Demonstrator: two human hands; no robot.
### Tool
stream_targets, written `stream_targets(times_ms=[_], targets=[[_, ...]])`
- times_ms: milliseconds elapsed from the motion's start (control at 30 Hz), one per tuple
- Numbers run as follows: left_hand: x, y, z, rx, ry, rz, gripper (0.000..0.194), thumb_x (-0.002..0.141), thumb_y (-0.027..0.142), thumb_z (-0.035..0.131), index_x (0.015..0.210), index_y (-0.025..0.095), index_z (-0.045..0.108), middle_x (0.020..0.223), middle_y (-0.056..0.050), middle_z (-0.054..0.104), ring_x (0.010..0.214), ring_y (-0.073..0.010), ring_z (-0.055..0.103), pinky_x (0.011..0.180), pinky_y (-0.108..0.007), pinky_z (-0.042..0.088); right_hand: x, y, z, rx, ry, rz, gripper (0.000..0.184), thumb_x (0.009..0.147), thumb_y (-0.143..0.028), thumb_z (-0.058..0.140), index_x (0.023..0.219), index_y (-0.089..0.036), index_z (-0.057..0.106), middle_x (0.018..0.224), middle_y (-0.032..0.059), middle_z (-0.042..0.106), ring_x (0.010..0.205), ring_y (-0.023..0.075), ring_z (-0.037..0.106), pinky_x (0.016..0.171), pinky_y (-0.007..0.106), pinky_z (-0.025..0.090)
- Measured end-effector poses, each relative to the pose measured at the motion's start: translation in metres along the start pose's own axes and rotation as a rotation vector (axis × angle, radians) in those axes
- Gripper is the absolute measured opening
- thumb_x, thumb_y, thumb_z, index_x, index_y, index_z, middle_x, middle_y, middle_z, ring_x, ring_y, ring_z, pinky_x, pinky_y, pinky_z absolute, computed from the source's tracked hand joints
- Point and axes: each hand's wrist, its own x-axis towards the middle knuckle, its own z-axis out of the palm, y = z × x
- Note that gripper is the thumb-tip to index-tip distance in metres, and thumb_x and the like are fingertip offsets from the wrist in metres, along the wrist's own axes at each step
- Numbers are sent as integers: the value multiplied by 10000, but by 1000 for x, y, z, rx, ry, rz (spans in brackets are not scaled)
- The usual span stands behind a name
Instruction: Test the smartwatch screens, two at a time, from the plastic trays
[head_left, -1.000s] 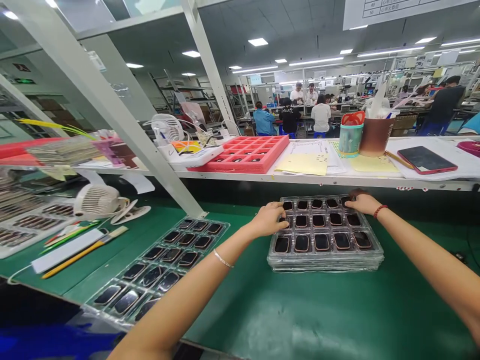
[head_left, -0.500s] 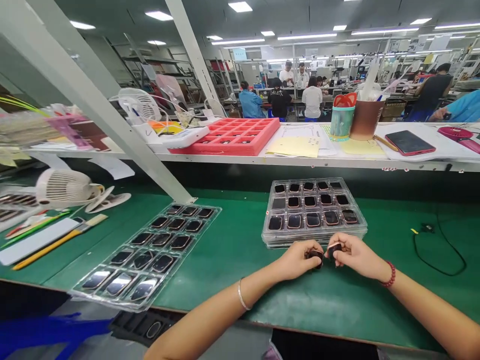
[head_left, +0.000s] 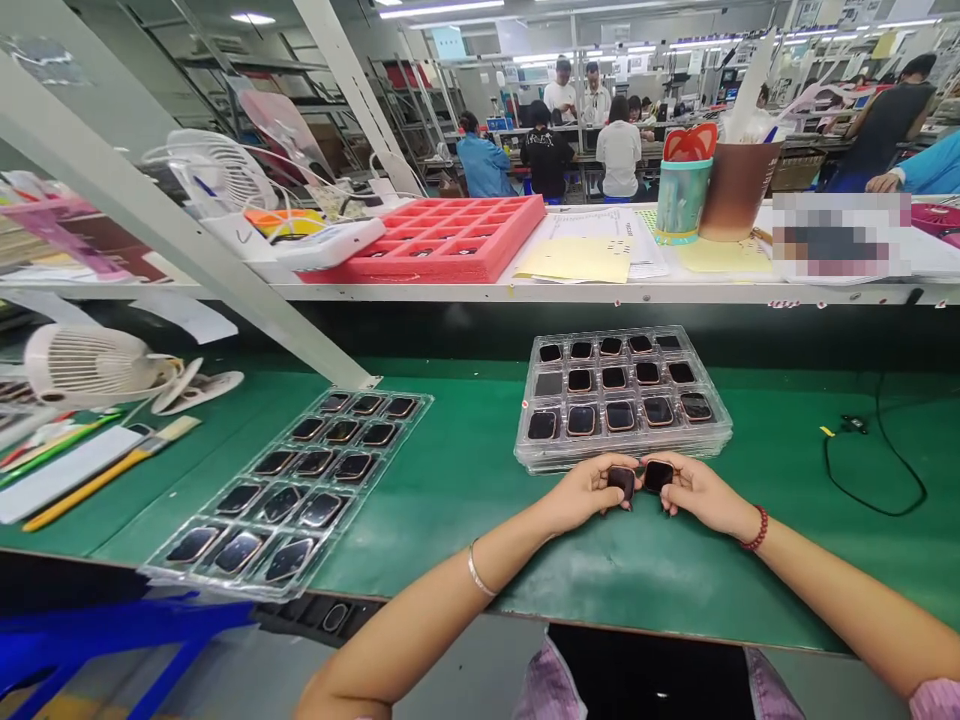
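Observation:
My left hand [head_left: 581, 497] is closed on a dark square smartwatch body [head_left: 621, 482], pinched between thumb and fingers. My right hand [head_left: 705, 493] grips another smartwatch body [head_left: 658, 476], its black face and thin coppery rim turned toward me. Both are held side by side, close together, just above the green bench. Right behind my hands lies a stack of clear plastic trays [head_left: 525, 462], its top one filled with rows of similar dark square pieces. To the left, another clear tray [head_left: 426, 404] also carries several black-faced pieces in its pockets.
The green bench [head_left: 465, 520] has a white shelf [head_left: 450, 292] along its back, bearing a red foam tray [head_left: 517, 240] and cups. A slanted white post [head_left: 247, 285] stands at left. A fan [head_left: 90, 365], a brush [head_left: 112, 490] and a black cable [head_left: 874, 505] lie around.
My view has tipped downward a little, so the shelf sits higher. Both smartwatch bodies have turned, and their dark faces show more fully toward me.

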Motion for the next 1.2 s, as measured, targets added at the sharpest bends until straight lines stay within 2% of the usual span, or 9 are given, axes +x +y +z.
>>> stream_targets(times_ms=[67, 167, 300, 433, 633, 767, 933, 1067, 1200], targets=[[-1, 2, -1, -69, -33, -28, 500, 752, 280, 629, 1228, 188, 508, 1131, -126, 628, 789, -174, 656, 516, -198, 408, 0, -1, -4, 113, -38, 38, 410, 795, -253, 607, 1191, -191, 519, 733, 3, 620, 601, 116, 588, 573, 259, 522], [-3, 3, -5, -185, -100, -59, 551, 783, 335, 614, 1298, 212, 464, 1236, -148, 573, 848, -203, 664, 550, -216, 437, -1, -2, -13, 291, -110, 105, 419, 825, -311, 596, 1217, -184, 527, 818, 36, 634, 681, 128, 622, 627, 268, 544], [-2, 2, -9, -245, -135, -66, 641, 729, 356, 683, 1308, 203, 453, 1135, -147, 618, 775, -191, 672, 525, -204, 431, -1, -3, -21, 379, -198, 140, 423, 825, -304, 628, 1224, -191, 544, 943, 69, 642, 713, 121, 633, 658, 253, 551], [0, -2, -9, -219, -129, -64, 596, 701, 366, 709, 1230, 179, 506, 1033, -118, 633, 707, -173, 672, 507, -193, 423, -1, -5, -21, 436, -227, 140, 377, 850, -324, 597, 1199, -184, 575, 1087, 107, 622, 743, 126, 635, 683, 273, 552], [1, -4, -9, -165, -126, -59, 596, 670, 398, 730, 1169, 153, 515, 950, -99, 649, 578, -124, 639, 491, -195, 409, -2, -5, -20, 462, -209, 174, 446, 768, -303, 702, 1183, -190, 583, 874, 43, 643, 700, 115, 622, 677, 259, 547], [0, -2, -7, -151, -84, -63, 602, 664, 399, 733, 1163, 142, 515, 955, -107, 656, 591, -128, 644, 523, -208, 428, -2, -3, -19, 423, -199, 167, 471, 722, -294, 744, 1153, -190, 586, 856, 27, 622, 671, 111, 614, 642, 255, 545], [0, -2, -3, -76, -22, -36, 507, 774, 383, 615, 1215, 154, 510, 1030, -121, 641, 772, -180, 667, 583, -226, 465, -2, -3, -13, 344, -140, 134, 467, 748, -330, 712, 1169, -200, 560, 810, 16, 618, 676, 119, 626, 662, 272, 542], [0, -4, 0, 37, 26, -10, 460, 772, 247, 578, 1218, 167, 502, 991, -90, 636, 813, -181, 654, 568, -218, 457, -3, -2, -4, 214, -74, 58, 423, 823, -373, 606, 1203, -203, 532, 891, 50, 628, 761, 150, 647, 711, 304, 541], [-1, -6, 3, 112, 74, -6, 466, 723, 149, 567, 1185, 164, 505, 982, -84, 634, 810, -178, 649, 557, -213, 445, -3, 1, 2, 24, -1, -38, 387, 848, -295, 541, 1226, -221, 507, 937, 58, 630, 790, 171, 652, 714, 334, 535]])
